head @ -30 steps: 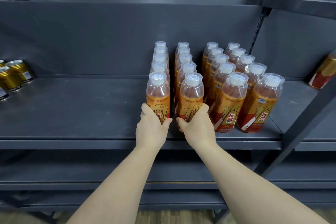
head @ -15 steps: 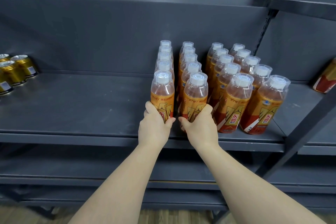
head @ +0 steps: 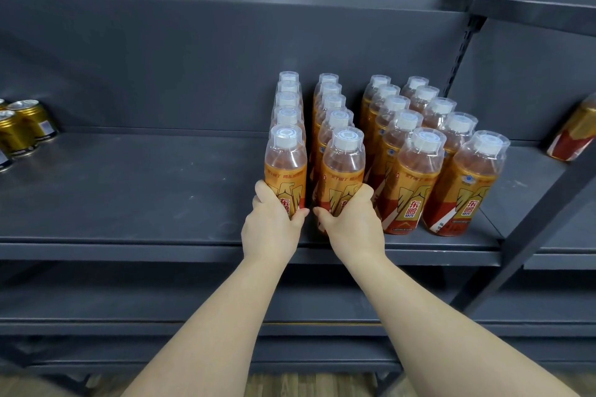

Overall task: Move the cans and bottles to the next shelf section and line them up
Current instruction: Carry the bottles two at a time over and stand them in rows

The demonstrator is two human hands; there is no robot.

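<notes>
At the front of the dark shelf (head: 129,196), I am gripping two upright bottles. My left hand (head: 271,229) is wrapping round the lower label of the left bottle (head: 285,167), and my right hand (head: 351,226) is clasping the right bottle (head: 343,171) just beside it. Each is heading a row of five. Two more rows (head: 416,138) are standing just to the right, gold cans (head: 25,126) are sitting far left, and one can (head: 574,135) is showing in the next section.
</notes>
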